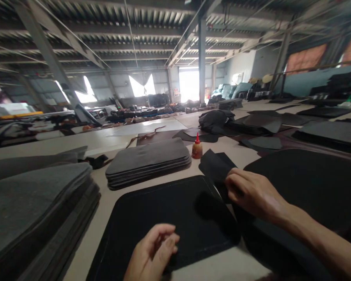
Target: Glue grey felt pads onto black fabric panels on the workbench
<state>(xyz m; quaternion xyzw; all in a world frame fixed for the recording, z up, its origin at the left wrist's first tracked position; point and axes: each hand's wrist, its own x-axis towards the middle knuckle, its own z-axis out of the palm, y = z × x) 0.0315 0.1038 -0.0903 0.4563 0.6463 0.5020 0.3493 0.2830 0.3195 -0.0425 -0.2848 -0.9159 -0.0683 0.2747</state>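
A black panel (163, 210) with rounded corners and a faint line along its edges lies flat before me on the table. My left hand (153, 253) is over its near edge, fingers loosely curled with a gap to the thumb, and nothing shows between them. At the panel's right edge, my right hand (251, 191) is closed on a dark piece of sheet material (216, 168). That piece stands partly raised and folded; its lower part is hidden by the hand. Just beyond it stands a small bottle (197, 150) with a red nozzle and brownish contents.
Behind the panel is a stack of grey rounded panels (149, 160). A taller stack of grey sheets (38, 207) stands at left. At right lies a large black sheet (310, 187). Farther back on the pale table (99, 140) are loose dark pieces (260, 121) and a crumpled dark bundle (215, 120).
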